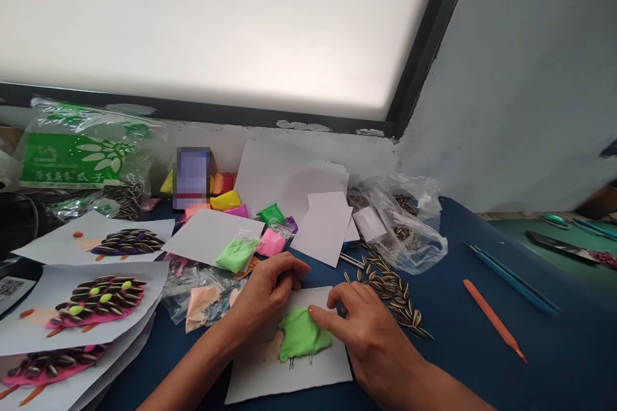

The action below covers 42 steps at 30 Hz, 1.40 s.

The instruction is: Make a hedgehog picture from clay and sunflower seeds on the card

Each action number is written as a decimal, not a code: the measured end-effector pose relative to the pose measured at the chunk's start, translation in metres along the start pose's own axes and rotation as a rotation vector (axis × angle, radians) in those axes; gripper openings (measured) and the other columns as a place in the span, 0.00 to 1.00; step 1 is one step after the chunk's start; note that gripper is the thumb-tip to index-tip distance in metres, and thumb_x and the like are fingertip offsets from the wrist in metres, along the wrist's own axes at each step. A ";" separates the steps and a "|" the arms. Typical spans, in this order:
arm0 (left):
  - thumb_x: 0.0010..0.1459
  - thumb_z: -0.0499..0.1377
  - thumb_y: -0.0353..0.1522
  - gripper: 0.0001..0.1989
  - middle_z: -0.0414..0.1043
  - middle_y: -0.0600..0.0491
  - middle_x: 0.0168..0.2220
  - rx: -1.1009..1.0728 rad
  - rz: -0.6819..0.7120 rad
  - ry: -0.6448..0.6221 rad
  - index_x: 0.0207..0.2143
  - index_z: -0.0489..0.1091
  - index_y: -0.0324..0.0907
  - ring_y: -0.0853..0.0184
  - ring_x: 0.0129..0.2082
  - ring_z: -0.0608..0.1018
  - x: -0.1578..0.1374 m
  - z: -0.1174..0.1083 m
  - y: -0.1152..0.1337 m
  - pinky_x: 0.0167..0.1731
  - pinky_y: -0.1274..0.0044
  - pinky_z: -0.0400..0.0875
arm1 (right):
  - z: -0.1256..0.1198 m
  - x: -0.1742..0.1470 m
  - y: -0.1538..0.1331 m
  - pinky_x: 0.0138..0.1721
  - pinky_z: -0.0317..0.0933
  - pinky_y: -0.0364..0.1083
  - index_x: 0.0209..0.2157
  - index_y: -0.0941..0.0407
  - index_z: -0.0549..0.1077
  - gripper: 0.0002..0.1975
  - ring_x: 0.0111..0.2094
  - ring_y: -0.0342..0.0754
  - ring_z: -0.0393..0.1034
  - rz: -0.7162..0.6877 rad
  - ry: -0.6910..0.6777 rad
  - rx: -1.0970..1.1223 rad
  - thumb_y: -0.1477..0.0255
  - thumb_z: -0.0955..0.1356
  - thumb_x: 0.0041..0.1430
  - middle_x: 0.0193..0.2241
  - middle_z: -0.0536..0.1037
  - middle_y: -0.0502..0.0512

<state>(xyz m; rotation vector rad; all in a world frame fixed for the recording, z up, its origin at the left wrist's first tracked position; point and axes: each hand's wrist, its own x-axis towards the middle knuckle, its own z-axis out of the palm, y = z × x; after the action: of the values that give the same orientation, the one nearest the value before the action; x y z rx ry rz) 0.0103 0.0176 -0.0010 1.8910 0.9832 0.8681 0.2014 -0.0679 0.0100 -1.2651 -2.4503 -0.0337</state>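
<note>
A sheet of white paper lies before me on the blue table, with a flattened patch of light green clay on it. A smaller patch of pale peach clay adjoins the green on the left, and short pencil lines show below. My right hand touches the green clay's upper right with its outstretched index finger; the other fingers are bent and apart. At the paper's top edge, my left hand is curled, fingers tucked inward, with nothing visible in it.
Sunflower seeds lie right of the paper, near a clear plastic bag. Farther right are an orange pen and blue tweezers. Finished hedgehog pictures are stacked at left. Clay packets and blank sheets lie behind.
</note>
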 end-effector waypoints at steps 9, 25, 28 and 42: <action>0.55 0.47 0.28 0.15 0.73 0.51 0.29 0.001 0.009 0.023 0.36 0.74 0.39 0.66 0.29 0.76 0.000 0.002 -0.003 0.31 0.76 0.70 | 0.005 -0.001 -0.006 0.37 0.57 0.48 0.47 0.54 0.73 0.17 0.34 0.49 0.60 -0.054 0.078 -0.074 0.81 0.64 0.58 0.36 0.70 0.57; 0.54 0.47 0.26 0.16 0.72 0.52 0.28 0.019 0.037 0.027 0.35 0.74 0.39 0.68 0.28 0.75 0.000 0.003 -0.001 0.29 0.77 0.69 | 0.008 -0.018 -0.003 0.41 0.58 0.52 0.50 0.56 0.72 0.16 0.36 0.51 0.61 -0.177 0.200 -0.139 0.74 0.63 0.62 0.37 0.69 0.60; 0.53 0.47 0.26 0.16 0.72 0.52 0.28 0.025 0.034 0.014 0.36 0.74 0.39 0.67 0.28 0.75 0.000 0.002 -0.001 0.29 0.77 0.69 | 0.009 -0.017 -0.006 0.40 0.57 0.51 0.47 0.58 0.73 0.14 0.35 0.51 0.61 -0.163 0.205 -0.137 0.73 0.62 0.63 0.35 0.69 0.59; 0.55 0.47 0.26 0.16 0.73 0.52 0.29 0.027 0.046 0.025 0.36 0.74 0.40 0.69 0.28 0.75 -0.001 0.002 -0.003 0.28 0.78 0.69 | 0.002 -0.016 -0.007 0.35 0.57 0.48 0.45 0.59 0.73 0.19 0.32 0.50 0.61 -0.091 0.176 -0.004 0.83 0.59 0.56 0.34 0.70 0.59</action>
<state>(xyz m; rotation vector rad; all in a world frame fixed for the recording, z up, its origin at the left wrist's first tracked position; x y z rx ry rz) 0.0105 0.0172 -0.0049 1.9367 0.9747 0.9113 0.2035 -0.0839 0.0036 -1.1016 -2.3546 -0.1671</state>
